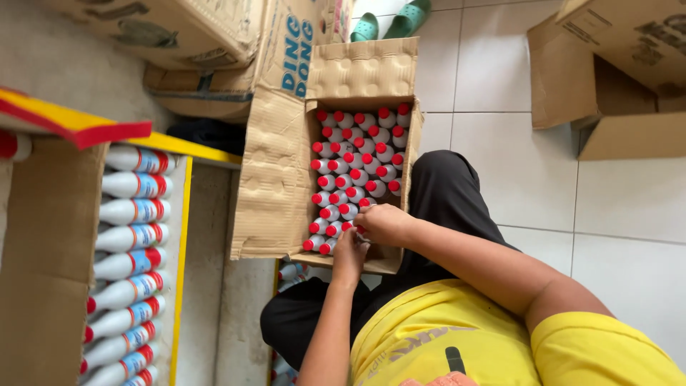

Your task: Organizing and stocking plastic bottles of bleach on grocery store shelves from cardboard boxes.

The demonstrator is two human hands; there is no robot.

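Looking down from the head camera: both hands met at the near end of the open cardboard box (275,179), over the last partly filled row of red-capped white bottles (355,161). Right hand (384,223) was clenched around one bottle (356,227) at the row's edge; only its red cap showed past the fingers. Left hand (349,250) sat just below, touching the right; fingers curled near the caps, but I couldn't tell whether it gripped anything. Bottles stood upright in the box, long axis pointing at the camera, caps up. The held one lay directly under the right hand, at the fingertip side, so the right was the nearer hand. The unfilled gap in the box lay right beside both hands, near its front wall. A second stack of matching bottles (132,236) lay on their sides in a yellow-edged carton (182,236), well apart to the left.
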